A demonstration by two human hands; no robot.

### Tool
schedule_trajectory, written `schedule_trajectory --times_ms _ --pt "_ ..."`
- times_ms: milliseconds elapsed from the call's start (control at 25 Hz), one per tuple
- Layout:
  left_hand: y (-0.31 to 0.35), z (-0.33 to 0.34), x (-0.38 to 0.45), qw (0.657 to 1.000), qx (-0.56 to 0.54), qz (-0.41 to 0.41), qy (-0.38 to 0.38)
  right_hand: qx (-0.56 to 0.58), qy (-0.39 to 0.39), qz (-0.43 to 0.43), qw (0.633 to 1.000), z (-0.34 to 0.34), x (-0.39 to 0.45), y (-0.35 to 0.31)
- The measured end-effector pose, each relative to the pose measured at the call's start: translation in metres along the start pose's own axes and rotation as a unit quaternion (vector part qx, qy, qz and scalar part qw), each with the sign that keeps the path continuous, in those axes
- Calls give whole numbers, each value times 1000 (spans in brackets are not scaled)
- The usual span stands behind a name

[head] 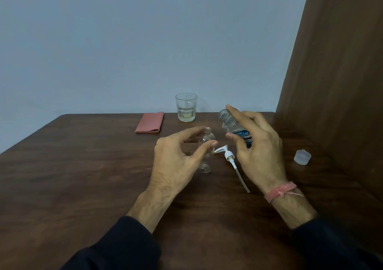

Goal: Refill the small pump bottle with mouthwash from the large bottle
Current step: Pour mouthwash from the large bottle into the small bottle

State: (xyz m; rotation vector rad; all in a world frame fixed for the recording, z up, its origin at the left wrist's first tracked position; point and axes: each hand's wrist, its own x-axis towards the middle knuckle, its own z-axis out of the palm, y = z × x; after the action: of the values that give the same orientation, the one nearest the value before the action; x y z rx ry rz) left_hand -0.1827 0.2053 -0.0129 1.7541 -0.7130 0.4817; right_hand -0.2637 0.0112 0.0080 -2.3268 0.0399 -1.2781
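A: Right hand [257,145] has the large bottle [234,128] in its fingers, uncapped and tilted toward the small pump bottle [207,143] – which stands open on the table [83,166].

B: Left hand [178,157] – fingers wide, curled near it, not clearly gripping. The pump [230,157] lies between them. Narrow neck, light bottle: unsteadied, I'd say the stream misses or tips it

A plain pale blue-grey wall [134,41] fills the view from nine to one o'clock, evenly and dimly lit. At three o'clock stands a tall brown wood-grain panel [339,79]. Below, the dark wooden desk [72,176] spreads toward six o'clock.
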Motion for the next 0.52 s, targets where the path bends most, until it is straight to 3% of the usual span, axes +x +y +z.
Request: schedule_trajectory --times_ms 520 --pt "6 4 -3 1000 1 -4 15 -97 -14 -65 993 -4 -2 3"
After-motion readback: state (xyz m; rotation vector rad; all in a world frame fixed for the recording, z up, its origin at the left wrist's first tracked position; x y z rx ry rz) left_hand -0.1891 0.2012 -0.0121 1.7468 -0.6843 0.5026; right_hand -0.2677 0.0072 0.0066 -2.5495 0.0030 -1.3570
